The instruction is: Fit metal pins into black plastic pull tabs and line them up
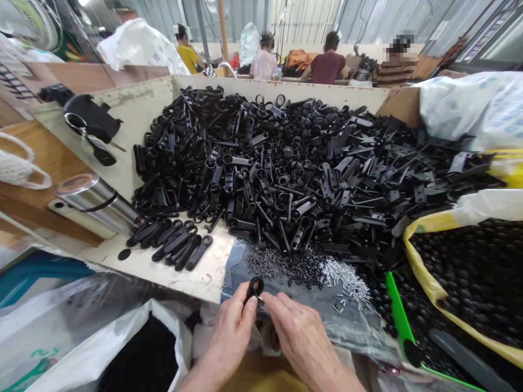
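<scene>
My left hand (235, 321) is closed around a black plastic lever with a ring end (256, 285), the ring standing up above the fingers. Close on its right, the fingertips of my right hand (292, 321) pinch what looks like a small metal pin (260, 298), its tip against the lever's side. Most of the lever is hidden by my left fingers. Just beyond my hands lie small dark screws (265, 262), tiny black pieces (305, 267) and a heap of silvery pins (347, 277). A row of similar black levers (180, 245) rests on the board to the left.
A large heap of black plastic parts (261, 163) fills the bin. A steel flask (98, 201) leans at left. Sacks stand either side, one holding round black pieces (474, 261). A green edge (398, 313) rises at right. Several people (329, 60) sit beyond the bin.
</scene>
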Demonstrator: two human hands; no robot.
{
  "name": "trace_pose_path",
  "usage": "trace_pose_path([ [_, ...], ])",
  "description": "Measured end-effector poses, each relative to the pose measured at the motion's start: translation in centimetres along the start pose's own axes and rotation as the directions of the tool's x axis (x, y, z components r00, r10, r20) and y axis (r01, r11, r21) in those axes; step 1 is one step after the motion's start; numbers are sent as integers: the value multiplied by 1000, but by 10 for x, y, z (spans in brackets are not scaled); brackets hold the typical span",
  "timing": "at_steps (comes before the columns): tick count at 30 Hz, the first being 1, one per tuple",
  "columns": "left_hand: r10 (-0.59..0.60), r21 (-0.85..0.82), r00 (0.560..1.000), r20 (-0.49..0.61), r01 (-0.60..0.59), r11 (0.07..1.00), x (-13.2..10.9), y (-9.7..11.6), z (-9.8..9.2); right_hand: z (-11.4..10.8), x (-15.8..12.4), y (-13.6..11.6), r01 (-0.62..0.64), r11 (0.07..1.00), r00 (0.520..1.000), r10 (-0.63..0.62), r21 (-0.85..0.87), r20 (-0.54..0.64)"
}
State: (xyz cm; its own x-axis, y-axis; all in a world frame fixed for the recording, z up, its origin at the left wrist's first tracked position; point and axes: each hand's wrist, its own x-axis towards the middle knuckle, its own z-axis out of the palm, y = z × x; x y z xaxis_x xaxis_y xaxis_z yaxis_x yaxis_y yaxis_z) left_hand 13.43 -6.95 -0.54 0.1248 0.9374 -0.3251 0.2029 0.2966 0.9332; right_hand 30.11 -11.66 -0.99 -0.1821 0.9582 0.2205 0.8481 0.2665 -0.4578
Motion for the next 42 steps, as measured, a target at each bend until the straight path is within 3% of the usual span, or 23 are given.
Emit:
trace_pose_path([
  [5,15,15,1000,12,-15,1000,1,-3,2,3,2,-1,6,997,999,-9,-72,-33],
  [10,58,232,998,35,-65,971,2,3,5,14,0,-2,-17,990,1000,14,-143,-24],
  [14,55,309,994,91,-80,948,3,7,7,20,-4,-2,-37,995,999,35,-95,-28],
  [20,55,311,987,150,-100,945,5,8,7,18,-5,-1,-19,997,994,10,-80,-109],
  [31,48,348,989,140,-94,933,5,9,8,27,-8,4,-12,982,989,-16,-187,-145],
  [42,27,386,988,149,-83,919,7,6,7,24,-8,-1,0,977,998,-12,-213,-54],
])
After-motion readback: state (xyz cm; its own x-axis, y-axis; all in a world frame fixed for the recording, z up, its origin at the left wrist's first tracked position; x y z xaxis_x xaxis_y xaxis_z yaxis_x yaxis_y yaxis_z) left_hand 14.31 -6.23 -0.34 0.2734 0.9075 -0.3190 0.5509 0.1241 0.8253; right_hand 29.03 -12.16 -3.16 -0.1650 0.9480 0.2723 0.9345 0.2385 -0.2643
